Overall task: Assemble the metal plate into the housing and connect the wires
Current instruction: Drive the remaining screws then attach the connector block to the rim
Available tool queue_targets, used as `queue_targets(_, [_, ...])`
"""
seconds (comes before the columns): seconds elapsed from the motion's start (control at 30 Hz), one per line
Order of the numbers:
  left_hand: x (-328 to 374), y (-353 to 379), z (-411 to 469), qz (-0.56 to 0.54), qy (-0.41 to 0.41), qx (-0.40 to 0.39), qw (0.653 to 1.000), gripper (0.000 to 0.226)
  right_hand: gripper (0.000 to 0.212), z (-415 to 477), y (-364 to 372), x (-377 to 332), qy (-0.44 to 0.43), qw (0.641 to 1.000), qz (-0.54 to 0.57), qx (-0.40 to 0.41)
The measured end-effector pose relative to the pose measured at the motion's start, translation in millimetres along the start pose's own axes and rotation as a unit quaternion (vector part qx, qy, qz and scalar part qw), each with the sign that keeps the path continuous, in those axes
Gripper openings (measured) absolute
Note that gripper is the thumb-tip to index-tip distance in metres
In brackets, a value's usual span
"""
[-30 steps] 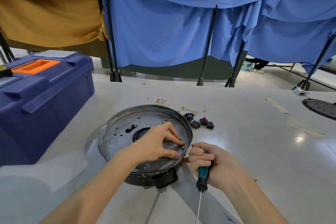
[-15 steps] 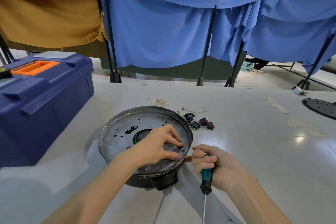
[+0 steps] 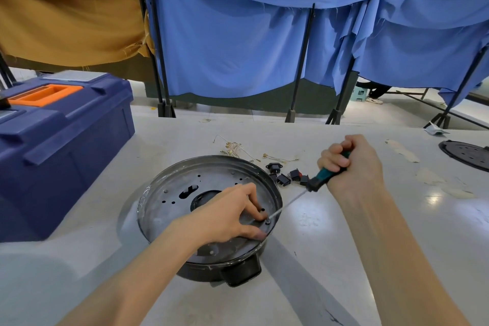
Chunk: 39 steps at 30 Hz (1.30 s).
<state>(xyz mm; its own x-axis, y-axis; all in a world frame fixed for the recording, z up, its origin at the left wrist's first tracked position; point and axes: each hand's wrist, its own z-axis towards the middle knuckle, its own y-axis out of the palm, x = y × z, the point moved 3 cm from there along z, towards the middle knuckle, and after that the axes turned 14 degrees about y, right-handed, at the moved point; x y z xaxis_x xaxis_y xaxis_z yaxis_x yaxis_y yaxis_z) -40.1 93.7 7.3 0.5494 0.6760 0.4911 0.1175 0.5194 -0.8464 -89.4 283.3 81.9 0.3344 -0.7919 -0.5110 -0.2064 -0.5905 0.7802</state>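
Here, the metal plate (image 3: 174, 193) is seated in the housing (image 3: 240, 271) on the tabletop (image 3: 436, 219); the screwdriver (image 3: 321, 180), gripped by the right hand (image 3: 352, 164), is pointed down-left at a screw (image 3: 267, 221) pinched by the left hand (image 3: 230, 216).

A: What's on the counter (image 3: 344, 233)?
B: The top is pale grey and glossy, with light glare on the right. A blue toolbox (image 3: 60, 145) with an orange handle sits at the left edge, lid down.
A: Centre?
B: A round black housing (image 3: 238, 270), with a gap between it and the toolbox. There's a cluster of small black switches (image 3: 288, 176) just beside its far-right rim, one showing red. Past those, thin loose wires (image 3: 232, 147) with brass terminals lie in two bunches.
A: Right side?
B: A black perforated disc (image 3: 468, 153), cut off by the frame. Tan residue patches (image 3: 402, 151) are near it. There's a crumpled white scrap (image 3: 435, 131) at the far edge, can't tell what it is.
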Motion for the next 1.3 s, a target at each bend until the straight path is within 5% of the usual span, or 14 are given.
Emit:
queue_targets(0.33, [4, 1, 3, 0.011, 0.01, -0.009, 1.0, 0.035, 0.053, -1, 17, 10, -0.19, 0.968, -0.166, -0.019])
queue_targets(1.3, [5, -1, 0, -0.028, 0.009, -0.013, 0.999, 0.041, 0.06, -5, 24, 26, -0.193, 0.943, -0.258, -0.086])
